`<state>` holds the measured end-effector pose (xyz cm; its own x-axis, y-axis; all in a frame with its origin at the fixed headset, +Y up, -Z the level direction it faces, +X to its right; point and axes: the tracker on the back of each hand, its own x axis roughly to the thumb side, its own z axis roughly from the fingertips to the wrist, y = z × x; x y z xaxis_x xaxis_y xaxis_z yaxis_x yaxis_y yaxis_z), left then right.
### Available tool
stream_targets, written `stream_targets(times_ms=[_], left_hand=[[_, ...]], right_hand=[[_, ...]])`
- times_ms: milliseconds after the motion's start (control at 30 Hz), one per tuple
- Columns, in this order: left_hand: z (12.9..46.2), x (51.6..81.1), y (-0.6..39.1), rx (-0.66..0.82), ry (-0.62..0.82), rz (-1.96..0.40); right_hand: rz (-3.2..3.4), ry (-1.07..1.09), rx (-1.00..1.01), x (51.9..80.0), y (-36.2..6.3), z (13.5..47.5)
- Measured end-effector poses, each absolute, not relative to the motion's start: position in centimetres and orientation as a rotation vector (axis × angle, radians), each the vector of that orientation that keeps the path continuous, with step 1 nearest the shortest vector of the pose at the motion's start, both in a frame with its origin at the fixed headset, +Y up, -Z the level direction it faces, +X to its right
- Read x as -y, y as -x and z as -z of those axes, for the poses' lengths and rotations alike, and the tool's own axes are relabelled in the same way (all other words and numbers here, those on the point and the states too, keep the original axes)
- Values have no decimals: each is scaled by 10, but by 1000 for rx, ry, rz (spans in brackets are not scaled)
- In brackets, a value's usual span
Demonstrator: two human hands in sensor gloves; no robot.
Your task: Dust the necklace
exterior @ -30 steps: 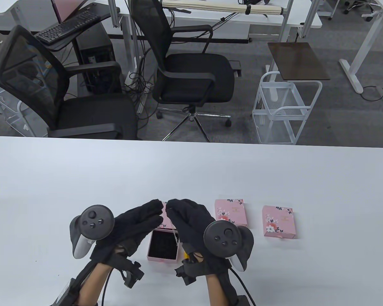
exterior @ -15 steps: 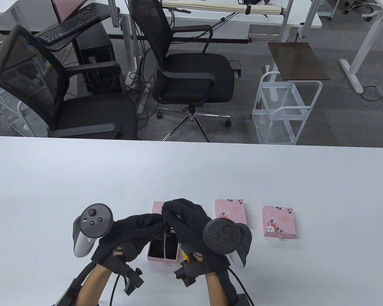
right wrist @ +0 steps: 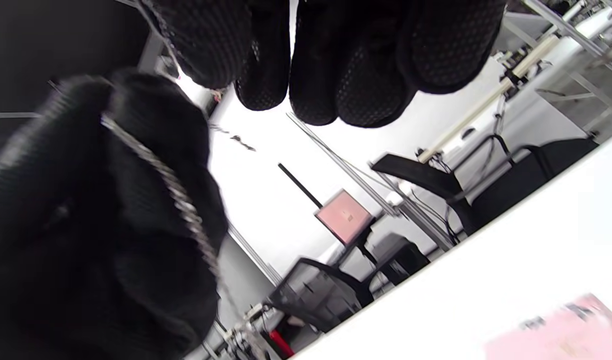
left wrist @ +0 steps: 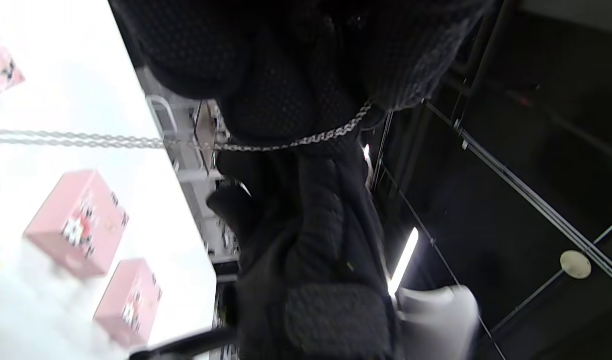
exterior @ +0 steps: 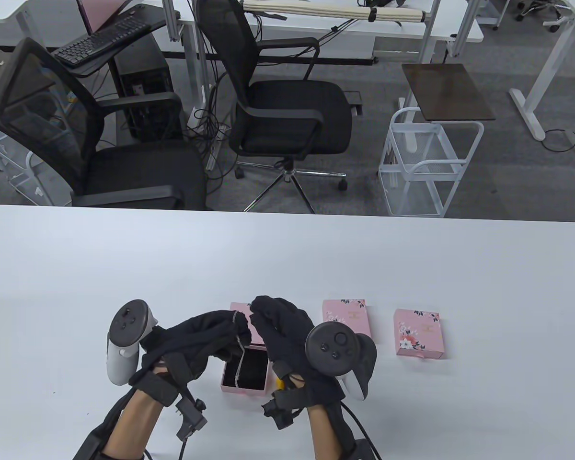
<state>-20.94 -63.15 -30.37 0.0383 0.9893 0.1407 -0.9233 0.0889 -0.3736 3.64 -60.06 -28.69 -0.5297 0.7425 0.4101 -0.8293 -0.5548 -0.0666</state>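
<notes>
The white bench (exterior: pixel 287 258) carries everything, and the open pink box (exterior: pixel 246 370) near its front edge serves as the landmark: black-lined, lid off, with broad bare bench beyond it and to its left. To the right of the open box stand two closed pink floral boxes (exterior: pixel 346 320), (exterior: pixel 418 332), well apart from it, and a further pink piece, probably its lid (exterior: pixel 238 311), lies just behind it, half hidden by the fingers. Above the box the two gloved hands meet. The left hand (exterior: pixel 206 335) hangs over the box's left rim with its fingers curled round the necklace (exterior: pixel 240 353); the left wrist view shows the silver chain (left wrist: pixel 306 141) crossing under the bent fingers. The right hand (exterior: pixel 282 330) hovers over the box's right rim, fingertips close to the left hand's; its fingers look loosely bent and I cannot tell for certain whether they pinch the chain, though nothing shows between them in the right wrist view. The chain's long axis runs nearly straight down from the left hand's fingertips toward the box's black lining, its lower end apparently reaching the lining. The left hand is plainly the nearer, being the holder, so any wiping would likely fall to the right hand, drawn along the hanging length, with free room above the box and toward the far side of the bench.
</notes>
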Motion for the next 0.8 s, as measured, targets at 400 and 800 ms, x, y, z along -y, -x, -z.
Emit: stream_targets(times_ms=[400, 800], left_hand=[[291, 622, 212, 308, -56, -1433], [298, 632, 216, 287, 36, -1596]], right_hand=[[-2188, -519, 307, 599, -1, 272], [-2279, -521, 452, 603, 17, 266]])
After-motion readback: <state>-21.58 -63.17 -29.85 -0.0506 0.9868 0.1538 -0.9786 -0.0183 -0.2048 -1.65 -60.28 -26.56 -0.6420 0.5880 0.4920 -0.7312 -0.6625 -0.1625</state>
